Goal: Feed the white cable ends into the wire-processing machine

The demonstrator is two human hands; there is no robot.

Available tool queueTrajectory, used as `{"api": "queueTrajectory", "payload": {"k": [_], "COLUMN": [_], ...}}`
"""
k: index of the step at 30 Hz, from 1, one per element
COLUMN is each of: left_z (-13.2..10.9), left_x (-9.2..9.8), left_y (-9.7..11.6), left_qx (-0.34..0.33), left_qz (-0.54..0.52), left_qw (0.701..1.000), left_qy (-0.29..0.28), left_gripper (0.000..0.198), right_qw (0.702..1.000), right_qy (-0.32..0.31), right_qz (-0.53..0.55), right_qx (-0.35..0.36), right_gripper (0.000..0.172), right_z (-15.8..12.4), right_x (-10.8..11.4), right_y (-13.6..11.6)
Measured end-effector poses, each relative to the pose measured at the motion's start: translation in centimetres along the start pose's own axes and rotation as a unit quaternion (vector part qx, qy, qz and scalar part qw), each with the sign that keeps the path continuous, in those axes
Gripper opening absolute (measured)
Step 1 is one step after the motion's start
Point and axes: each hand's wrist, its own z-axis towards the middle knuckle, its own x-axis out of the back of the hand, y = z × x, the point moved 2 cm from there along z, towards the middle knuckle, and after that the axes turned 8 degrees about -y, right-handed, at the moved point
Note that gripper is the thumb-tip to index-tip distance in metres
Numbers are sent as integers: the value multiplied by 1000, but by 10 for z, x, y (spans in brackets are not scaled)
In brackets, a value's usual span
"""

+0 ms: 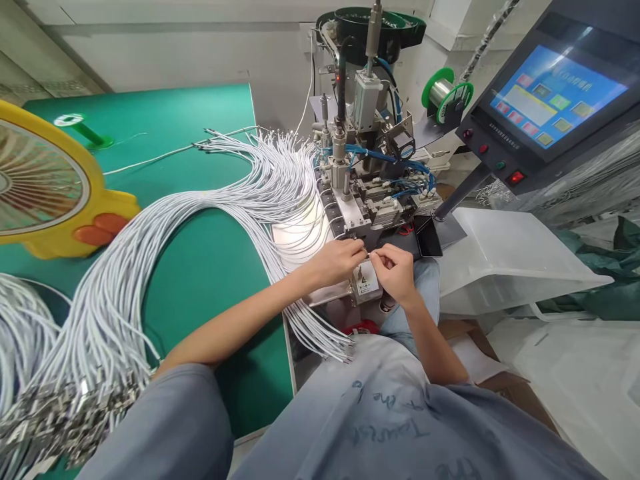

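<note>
In front of the machine's near end, my left hand and my right hand come together with fingers pinched. A short bit of thin white cable shows between the fingertips; its end is hidden by them. Just below the hands is a metal block with a white label. A large bundle of white cables lies to the left, its stripped ends fanned along the machine's edge. The automatic machine, with cylinders and blue air tubes, stands beyond my hands.
A green-topped table carries a yellow fan and a spool. Metal connectors crowd the lower left. To the right are a touchscreen panel, a wire reel, a black tray and a white plastic bin.
</note>
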Motion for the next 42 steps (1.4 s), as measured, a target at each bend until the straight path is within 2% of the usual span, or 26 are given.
{"api": "queueTrajectory", "payload": {"k": [2, 4, 6, 9, 13, 16, 18, 24, 30, 36, 42], "left_z": [0, 0, 1, 3, 5, 4, 4, 3, 1, -2, -2], "left_x": [-2, -4, -7, -11, -15, -19, -21, -23, -27, -28, -22], "left_y": [-1, -1, -1, -4, -12, -19, -21, -20, -22, -22, -17], "left_qx": [10, 60, 103, 103, 64, 96, 112, 134, 141, 104, 77], "left_qz": [-6, -87, -189, -252, -151, -63, -43, -38, -41, 6, 57], "left_qw": [1000, 994, 975, 961, 983, 981, 976, 972, 971, 976, 974], "left_qy": [-2, 23, 48, 34, -83, -158, -179, -187, -191, -190, -207], "left_gripper": [25, 19, 15, 17, 25, 27, 28, 29, 29, 32, 29], "right_qw": [1000, 999, 996, 993, 991, 977, 967, 941, 924, 927, 931], "right_qy": [-16, 20, 69, 104, 36, -9, -21, -53, -81, -102, -115], "right_qz": [19, 36, 47, 47, 80, 134, 164, 223, 260, 256, 243], "right_qx": [2, -5, -17, -35, -102, -167, -195, -249, -269, -254, -247], "right_gripper": [26, 24, 24, 27, 24, 21, 20, 23, 21, 21, 22], "right_z": [4, 4, 3, 0, 1, 6, 10, 19, 21, 23, 25], "right_x": [1, -3, -8, -15, -16, -14, -15, -22, -30, -32, -34], "right_y": [1, 0, 0, 6, 34, 61, 72, 75, 75, 75, 75]}}
